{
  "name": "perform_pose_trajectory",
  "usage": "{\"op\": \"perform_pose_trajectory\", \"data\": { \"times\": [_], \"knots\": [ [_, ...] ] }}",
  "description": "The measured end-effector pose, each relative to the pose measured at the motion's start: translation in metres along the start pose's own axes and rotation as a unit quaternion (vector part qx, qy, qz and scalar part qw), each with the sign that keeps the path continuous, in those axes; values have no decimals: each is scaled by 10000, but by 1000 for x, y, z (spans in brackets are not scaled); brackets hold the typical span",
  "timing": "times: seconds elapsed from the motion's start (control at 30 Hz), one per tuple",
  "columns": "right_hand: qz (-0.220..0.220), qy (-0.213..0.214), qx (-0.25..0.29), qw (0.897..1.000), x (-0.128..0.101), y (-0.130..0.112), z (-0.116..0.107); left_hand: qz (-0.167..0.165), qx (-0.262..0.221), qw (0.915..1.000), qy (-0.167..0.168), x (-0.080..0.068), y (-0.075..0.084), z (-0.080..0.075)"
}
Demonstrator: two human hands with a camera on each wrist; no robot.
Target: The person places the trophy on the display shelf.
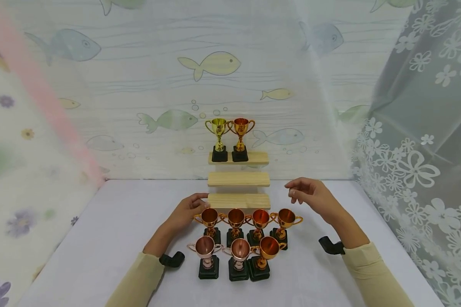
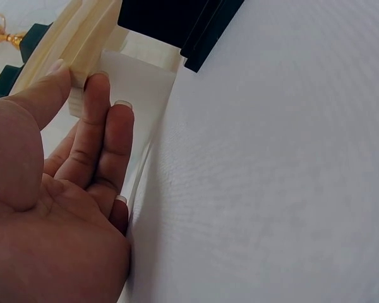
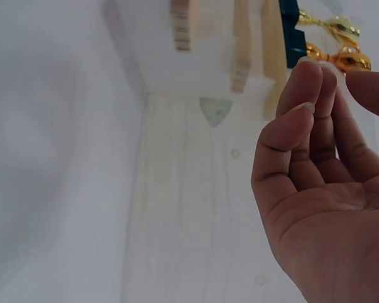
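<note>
**Left grip on bottom step, right grip free**

Left hand (image 1: pixel 184 213) pinches the left end of the bottom step (image 1: pixel 239 200) of the wooden stair shelf: thumb on top, fingers (image 2: pixel 101 120) under the edge. Right hand (image 1: pixel 311 196) hovers released, fingers loosely bent, just right of the shelf. Seven trophies (image 1: pixel 236 243) stand on the tabletop (image 1: pixel 100 238) in front, two more trophies (image 1: pixel 230 140) on the top step. No readable labels.
</note>
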State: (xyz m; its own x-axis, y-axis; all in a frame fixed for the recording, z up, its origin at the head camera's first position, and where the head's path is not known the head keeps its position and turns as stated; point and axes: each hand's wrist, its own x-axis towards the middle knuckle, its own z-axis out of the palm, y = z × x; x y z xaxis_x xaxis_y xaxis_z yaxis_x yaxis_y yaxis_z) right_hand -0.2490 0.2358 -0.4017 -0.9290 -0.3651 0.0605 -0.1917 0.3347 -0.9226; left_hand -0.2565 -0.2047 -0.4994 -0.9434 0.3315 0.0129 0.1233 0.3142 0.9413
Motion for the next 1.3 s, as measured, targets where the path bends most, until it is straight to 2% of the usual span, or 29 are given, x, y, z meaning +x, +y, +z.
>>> {"op": "perform_pose_trajectory", "data": {
  "times": [0.17,0.27,0.43,0.63,0.73,0.97,1.13,1.3],
  "knots": [
    [-42,-19,39,10000,-14,15,-7,15,32,10000,34,0,2,-1],
    [-158,-247,51,9996,-19,21,-11,-4,58,10000,51,0,4,-2],
    [-259,-970,153,9948,-21,32,-13,-19,48,10000,39,-1,5,-1],
    [-609,-2054,109,9767,-20,41,-12,-54,80,9999,60,-1,5,1],
    [-670,-2327,-4,9702,-21,41,-11,-49,45,10000,67,0,5,1],
    [-774,-2515,-64,9647,-20,39,0,-100,84,9999,87,-1,4,1],
    [-829,-2359,-106,9682,-18,41,12,-71,72,9999,93,-2,4,1],
    [-645,-2194,-231,9732,-18,43,19,-22,30,10000,87,-2,4,2]
  ]
}}
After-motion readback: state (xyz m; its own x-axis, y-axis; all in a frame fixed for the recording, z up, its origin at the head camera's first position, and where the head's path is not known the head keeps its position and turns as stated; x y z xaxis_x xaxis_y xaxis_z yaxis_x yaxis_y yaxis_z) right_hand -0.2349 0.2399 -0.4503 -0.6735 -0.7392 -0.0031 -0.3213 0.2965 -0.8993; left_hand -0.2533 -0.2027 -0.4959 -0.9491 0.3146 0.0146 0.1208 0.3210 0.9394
